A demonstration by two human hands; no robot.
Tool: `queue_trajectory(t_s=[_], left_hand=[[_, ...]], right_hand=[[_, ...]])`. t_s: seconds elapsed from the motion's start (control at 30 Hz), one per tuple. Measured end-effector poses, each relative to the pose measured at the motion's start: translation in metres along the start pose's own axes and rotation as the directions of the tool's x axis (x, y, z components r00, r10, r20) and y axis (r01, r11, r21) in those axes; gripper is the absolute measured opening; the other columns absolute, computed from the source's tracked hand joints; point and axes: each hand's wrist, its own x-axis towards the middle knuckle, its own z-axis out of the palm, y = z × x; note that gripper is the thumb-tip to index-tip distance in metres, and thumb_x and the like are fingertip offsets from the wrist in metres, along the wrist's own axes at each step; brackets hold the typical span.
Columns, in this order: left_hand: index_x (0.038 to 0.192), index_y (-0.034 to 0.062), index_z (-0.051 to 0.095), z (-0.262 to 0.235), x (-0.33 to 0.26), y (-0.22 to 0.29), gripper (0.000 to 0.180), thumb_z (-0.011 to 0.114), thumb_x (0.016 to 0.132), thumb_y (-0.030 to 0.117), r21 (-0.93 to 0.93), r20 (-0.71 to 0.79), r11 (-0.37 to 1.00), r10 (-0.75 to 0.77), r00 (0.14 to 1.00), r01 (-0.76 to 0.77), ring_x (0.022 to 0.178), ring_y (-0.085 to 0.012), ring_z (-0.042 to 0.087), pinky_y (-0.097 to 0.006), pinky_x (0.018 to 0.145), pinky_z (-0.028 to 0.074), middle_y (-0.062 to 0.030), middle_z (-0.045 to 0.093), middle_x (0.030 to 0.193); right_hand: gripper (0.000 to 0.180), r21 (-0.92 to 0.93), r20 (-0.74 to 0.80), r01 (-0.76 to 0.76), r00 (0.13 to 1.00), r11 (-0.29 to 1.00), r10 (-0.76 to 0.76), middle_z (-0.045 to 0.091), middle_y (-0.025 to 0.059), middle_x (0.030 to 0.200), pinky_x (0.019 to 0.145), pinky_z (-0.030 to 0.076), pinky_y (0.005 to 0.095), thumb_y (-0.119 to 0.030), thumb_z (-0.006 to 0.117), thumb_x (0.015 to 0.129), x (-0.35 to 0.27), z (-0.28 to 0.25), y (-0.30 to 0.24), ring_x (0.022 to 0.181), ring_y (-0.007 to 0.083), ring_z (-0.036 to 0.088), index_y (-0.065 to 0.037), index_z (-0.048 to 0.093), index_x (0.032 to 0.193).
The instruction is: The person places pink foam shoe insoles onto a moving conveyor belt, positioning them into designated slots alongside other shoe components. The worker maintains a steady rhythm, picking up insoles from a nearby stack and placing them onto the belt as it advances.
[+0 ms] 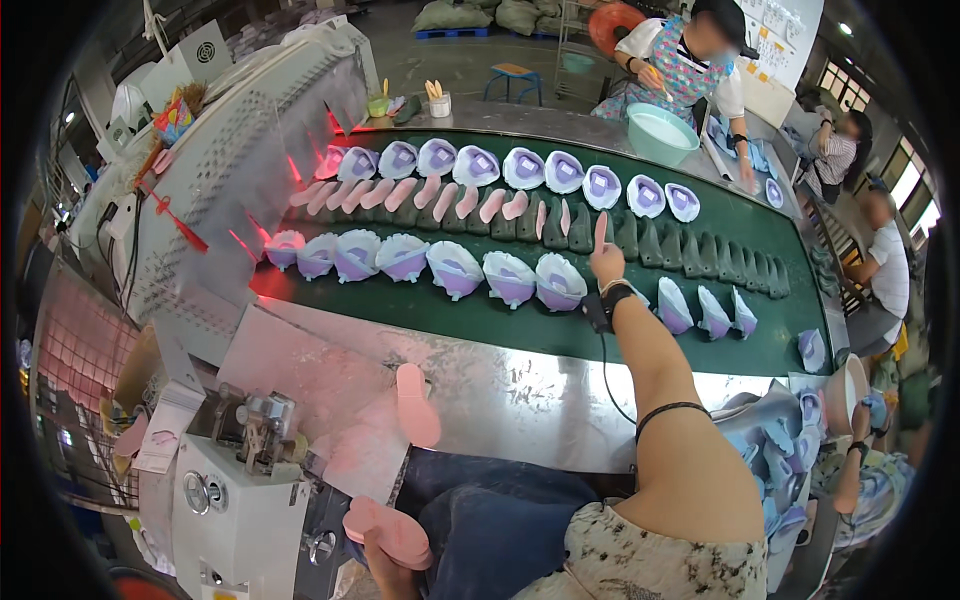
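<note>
My right hand reaches out over the green conveyor belt, its fingers closed on the lower end of a pink insole. Below that insole stands a row of dark green shoe lasts; those to the left carry pink insoles, while the ones to the right are bare. Low in the picture, my left hand grips a stack of pink insoles near my lap. Another pair of pink insoles lies on the metal ledge between me and the belt.
Purple and white shoe uppers line both sides of the lasts. A perforated machine housing with red glow stands left, a grey machine nearer me. Across the belt, a co-worker works beside a pale green basin. More uppers are heaped right.
</note>
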Motion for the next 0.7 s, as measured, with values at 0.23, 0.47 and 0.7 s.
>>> queue_trajectory(t_s=[0.23,0.47,0.7], left_hand=[[0.127,0.0077,0.045,0.023,0.016,-0.004,0.044,0.055,0.087,0.023,0.019,0.048,0.988,-0.152,0.987,0.151,0.103,-0.0278,0.059,-0.045,0.085,0.051,-0.0123,0.058,0.112],[0.123,0.0002,0.048,0.048,-0.006,0.008,0.038,0.054,0.088,0.016,0.061,0.061,0.997,-0.046,0.997,0.043,0.095,-0.0275,0.062,-0.04,0.082,0.052,-0.0122,0.06,0.104],[0.117,-0.0019,0.051,0.017,-0.013,0.014,0.038,0.049,0.093,0.027,-0.001,0.009,0.999,-0.042,0.999,0.042,0.087,-0.0264,0.062,-0.042,0.078,0.055,-0.0137,0.06,0.094]], right_hand=[[0.036,0.196,-0.301,0.433,0.881,0.88,-0.366,0.065,0.0119,0.076,0.067,0.05,0.0355,-0.008,0.06,0.073,0.004,0.028,-0.001,0.069,0.0237,0.062,-0.003,0.062,0.109],[0.018,0.665,0.747,0.195,-0.148,0.721,-0.649,0.06,0.012,0.083,0.067,0.046,0.0375,-0.022,0.06,0.087,-0.355,-0.023,-0.196,0.075,0.0256,0.058,-0.004,0.061,0.089],[0.022,0.68,0.73,-0.056,0.144,0.731,-0.668,0.062,0.0107,0.075,0.063,0.047,0.035,-0.023,0.062,0.084,-0.433,-0.057,-0.239,0.069,0.0214,0.061,-0.002,0.062,0.089]])
